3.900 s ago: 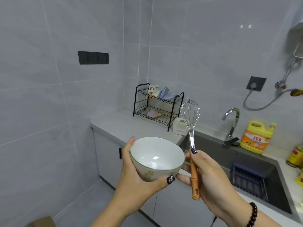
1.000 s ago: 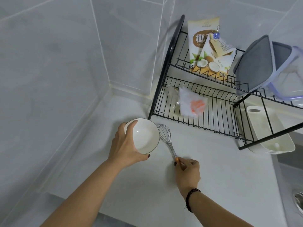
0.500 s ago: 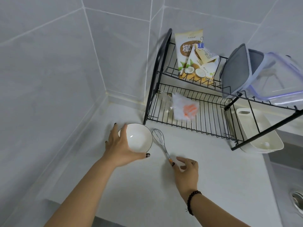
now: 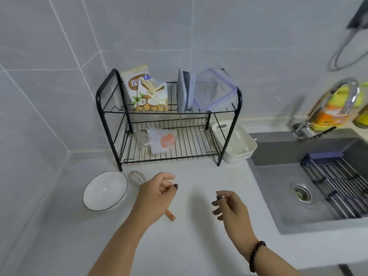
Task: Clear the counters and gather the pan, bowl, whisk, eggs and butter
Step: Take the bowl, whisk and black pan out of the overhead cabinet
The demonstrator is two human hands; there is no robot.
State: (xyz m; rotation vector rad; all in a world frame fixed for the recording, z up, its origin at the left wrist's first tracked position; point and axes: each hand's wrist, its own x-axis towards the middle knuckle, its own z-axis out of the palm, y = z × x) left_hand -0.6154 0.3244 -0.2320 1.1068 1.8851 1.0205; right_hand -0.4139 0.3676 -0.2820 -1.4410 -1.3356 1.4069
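A white bowl [image 4: 105, 190] with a dark rim stands upright on the white counter [image 4: 199, 246], left of centre, in front of the rack. The whisk [image 4: 137, 177] lies just right of the bowl, wire head toward the rack; its orange handle end shows below my left wrist. My left hand [image 4: 157, 193] hovers over the whisk's handle, fingers loosely curled, holding nothing. My right hand [image 4: 229, 206] hangs above the bare counter further right, fingers relaxed and empty, with a dark bead bracelet on the wrist.
A black two-tier wire rack [image 4: 169, 124] stands at the back with snack bags, a clear lidded box and a plastic packet. A white container [image 4: 235, 144] sits at its right. The grey sink [image 4: 318, 186] with a drain rack, the tap [image 4: 326, 104] and a yellow detergent bottle lie to the right.
Both hands have let go: the bowl and whisk now rest on the counter and the hands have drawn back and to the right. The view has pulled back, showing the sink.
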